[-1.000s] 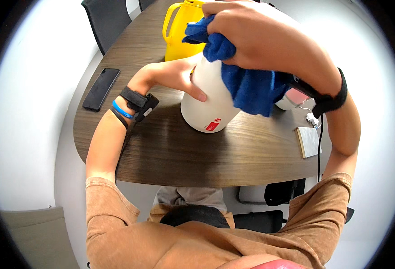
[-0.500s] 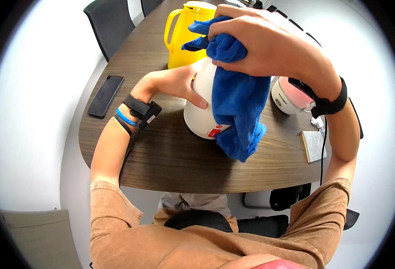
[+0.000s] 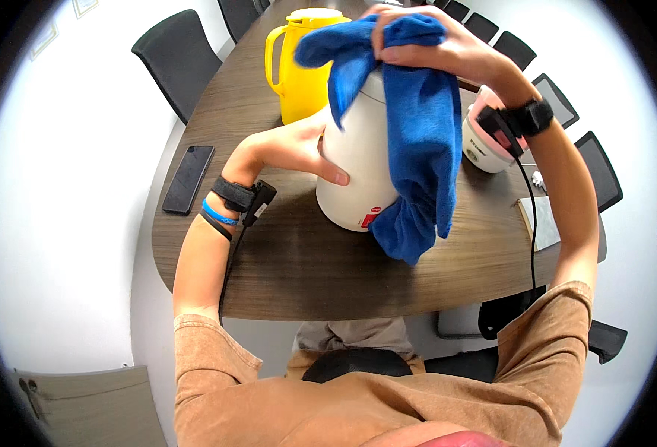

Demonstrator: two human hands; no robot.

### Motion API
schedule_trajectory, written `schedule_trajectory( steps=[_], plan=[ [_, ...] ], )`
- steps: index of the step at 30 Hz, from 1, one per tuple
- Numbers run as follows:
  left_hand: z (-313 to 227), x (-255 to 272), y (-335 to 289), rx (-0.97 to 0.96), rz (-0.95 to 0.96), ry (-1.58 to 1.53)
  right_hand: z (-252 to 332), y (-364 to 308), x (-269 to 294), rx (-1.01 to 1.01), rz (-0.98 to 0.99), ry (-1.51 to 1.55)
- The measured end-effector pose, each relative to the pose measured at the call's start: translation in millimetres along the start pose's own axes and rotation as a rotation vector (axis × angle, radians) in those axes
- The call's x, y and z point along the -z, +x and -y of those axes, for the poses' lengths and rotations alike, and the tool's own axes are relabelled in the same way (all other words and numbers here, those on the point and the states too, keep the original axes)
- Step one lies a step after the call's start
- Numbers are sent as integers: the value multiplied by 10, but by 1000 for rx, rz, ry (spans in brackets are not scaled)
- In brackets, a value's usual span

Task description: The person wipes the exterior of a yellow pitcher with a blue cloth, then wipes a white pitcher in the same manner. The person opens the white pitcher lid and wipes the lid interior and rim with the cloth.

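Observation:
A tall white thermos jug [image 3: 354,167], narrower at the top and with a small red label low down, stands on the table in front of me. My left hand [image 3: 306,153] is wrapped around its left side, thumb on the near face, the other fingers out of sight behind it. Up at the jug's top, my right hand [image 3: 425,48] grips a bunched blue cloth [image 3: 424,141]. The cloth drapes down the jug's right side nearly to the tabletop, and a loose end sticks out to the left. Cloth and hand cover much of the top.
Behind the jug stands a yellow thermos jug [image 3: 302,82] with a handle. A smartphone [image 3: 188,179] lies at the left on the wooden table [image 3: 299,287]. To the right are a pink and white appliance [image 3: 483,145], a pale notebook [image 3: 546,223] and a cable. Dark chairs [image 3: 176,63] surround the table.
My right hand has lifted slightly and moved right with the cloth, showing more of the white jug's upper body. My left hand keeps its hold. The whole view has shifted a little.

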State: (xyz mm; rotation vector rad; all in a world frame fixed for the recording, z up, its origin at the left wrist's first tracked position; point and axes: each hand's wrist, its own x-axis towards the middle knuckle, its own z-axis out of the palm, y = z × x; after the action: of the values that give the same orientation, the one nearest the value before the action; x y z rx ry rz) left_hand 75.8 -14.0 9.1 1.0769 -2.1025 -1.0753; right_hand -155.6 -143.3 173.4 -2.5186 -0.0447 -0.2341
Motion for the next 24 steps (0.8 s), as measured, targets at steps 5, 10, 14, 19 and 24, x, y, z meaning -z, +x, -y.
schedule_trajectory(
  steps=[5, 10, 14, 19, 24],
  plan=[
    [-23, -31, 1, -49, -42, -33, -201, -560, -69, -134, -248, -163],
    [-20, -76, -16, -102, -103, -25, 100, -509, -277, -112, -223, -517],
    [102, -22, -56, -125, -119, 154, 794, -27, -469, -164, 10, -618],
    [183, 9, -10, -152, -113, 198, 368, 157, -313, 151, 40, -280],
    [219, 34, 42, -94, -23, 41, 129, -78, -364, 135, -244, -100]
  ],
)
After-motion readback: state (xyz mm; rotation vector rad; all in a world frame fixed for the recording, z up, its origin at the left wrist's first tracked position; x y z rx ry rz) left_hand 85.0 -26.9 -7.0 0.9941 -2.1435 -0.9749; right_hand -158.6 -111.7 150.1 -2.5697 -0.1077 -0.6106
